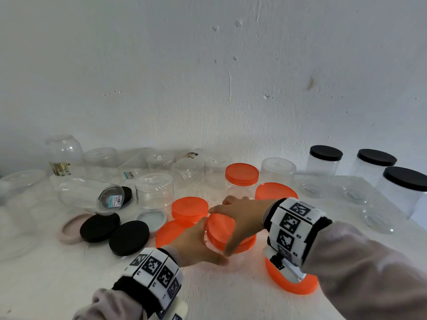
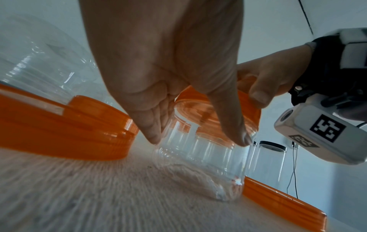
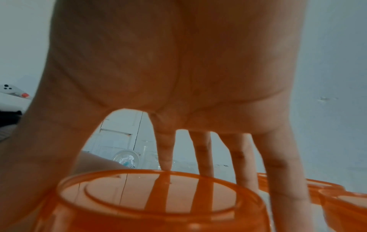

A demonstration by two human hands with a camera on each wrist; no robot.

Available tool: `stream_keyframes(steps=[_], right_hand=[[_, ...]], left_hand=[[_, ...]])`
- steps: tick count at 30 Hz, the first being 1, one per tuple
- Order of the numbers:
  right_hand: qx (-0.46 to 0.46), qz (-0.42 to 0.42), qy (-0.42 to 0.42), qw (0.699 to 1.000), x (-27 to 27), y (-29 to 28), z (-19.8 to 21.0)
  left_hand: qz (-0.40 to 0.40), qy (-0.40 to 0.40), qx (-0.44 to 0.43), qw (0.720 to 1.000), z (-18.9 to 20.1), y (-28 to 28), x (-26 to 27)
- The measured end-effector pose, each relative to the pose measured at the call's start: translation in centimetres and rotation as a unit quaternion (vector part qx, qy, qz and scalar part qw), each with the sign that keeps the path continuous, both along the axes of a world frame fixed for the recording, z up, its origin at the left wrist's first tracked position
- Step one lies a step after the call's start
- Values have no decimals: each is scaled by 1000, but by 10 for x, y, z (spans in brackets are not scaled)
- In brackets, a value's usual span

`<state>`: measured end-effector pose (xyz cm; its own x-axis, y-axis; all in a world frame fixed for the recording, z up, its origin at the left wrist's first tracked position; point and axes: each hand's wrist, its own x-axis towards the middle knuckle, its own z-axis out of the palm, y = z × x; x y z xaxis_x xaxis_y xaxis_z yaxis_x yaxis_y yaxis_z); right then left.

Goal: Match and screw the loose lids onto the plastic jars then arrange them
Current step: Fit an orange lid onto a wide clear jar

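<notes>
A small clear plastic jar [image 2: 198, 164] stands on the white table near its front middle. My left hand [image 1: 206, 247] grips the jar's body, thumb on one side and fingers on the other [image 2: 152, 136]. An orange lid [image 1: 217, 234] sits on the jar's mouth and looks slightly tilted. My right hand [image 1: 227, 227] comes from above and grips that lid [image 3: 158, 196] by its rim, fingers [image 3: 204, 157] spread on the far side and thumb on the near side. Most of the jar is hidden under both hands in the head view.
Loose orange lids [image 1: 276, 191] [image 1: 291, 284] [image 1: 171, 232] lie around the hands, with two orange-capped jars [image 1: 242, 174] [image 1: 190, 209] behind. Black lids [image 1: 129, 237] and a pink lid [image 1: 69, 229] lie left. Open clear jars [image 1: 154, 192] crowd the back left; black-capped jars [image 1: 325, 158] stand right.
</notes>
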<state>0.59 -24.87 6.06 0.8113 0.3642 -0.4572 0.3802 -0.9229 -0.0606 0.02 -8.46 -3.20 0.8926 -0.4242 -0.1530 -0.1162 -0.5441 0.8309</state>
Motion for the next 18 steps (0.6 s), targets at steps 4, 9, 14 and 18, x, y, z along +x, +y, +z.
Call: stream_keyframes(steps=[4, 9, 14, 18], right_hand=[[18, 4, -8, 1000, -1, -5, -2], [37, 7, -33, 999, -3, -11, -14], [58, 15, -71, 996, -9, -13, -27], [74, 24, -98, 992, -14, -13, -32]], left_hand=[[2, -1, 1, 1000, 1, -1, -1], [2, -2, 5, 1000, 1, -1, -2], [8, -7, 5, 1000, 0, -1, -2], [5, -12, 9, 1000, 0, 0, -2]])
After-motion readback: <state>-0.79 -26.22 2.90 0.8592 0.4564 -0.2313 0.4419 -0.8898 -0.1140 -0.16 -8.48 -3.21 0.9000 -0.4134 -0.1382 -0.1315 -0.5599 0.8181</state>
